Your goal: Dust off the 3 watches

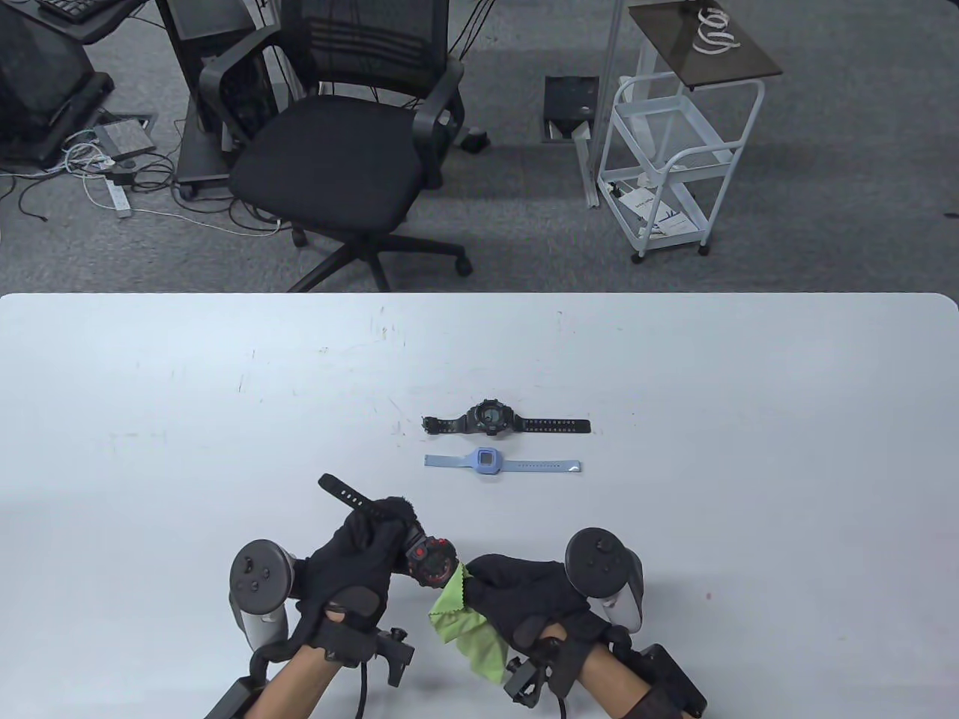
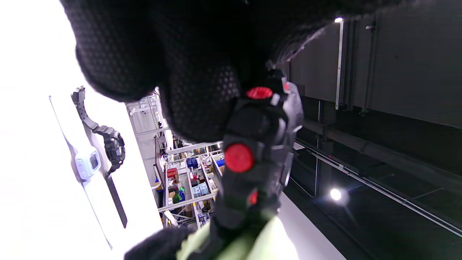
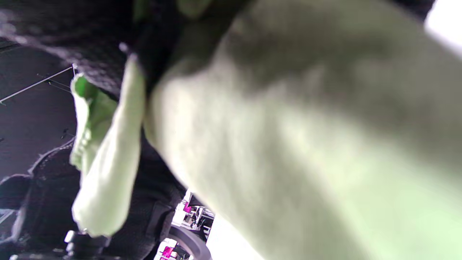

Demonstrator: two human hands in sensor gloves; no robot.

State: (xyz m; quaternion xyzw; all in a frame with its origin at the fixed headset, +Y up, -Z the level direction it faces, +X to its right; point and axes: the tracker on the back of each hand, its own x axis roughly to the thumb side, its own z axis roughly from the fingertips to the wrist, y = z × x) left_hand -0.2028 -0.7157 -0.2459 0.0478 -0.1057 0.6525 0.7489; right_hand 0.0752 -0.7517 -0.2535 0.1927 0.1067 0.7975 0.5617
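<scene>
Left fingers (image 1: 374,524) clamp the red watch (image 1: 431,562), right hand (image 1: 524,592) pinches the cloth (image 1: 468,625) against it near the table's (image 1: 150,419) front edge — light strokes should do.

Black-red watch (image 1: 431,562) held aloft against green cloth (image 1: 464,625) — black watch (image 1: 491,419), blue watch (image 1: 488,463) flat, parallel.

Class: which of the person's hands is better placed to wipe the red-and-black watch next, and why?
The right hand: it holds the green cloth, whose edge sits against the red-and-black watch. The left hand is occupied, gripping that watch above the table.
</scene>
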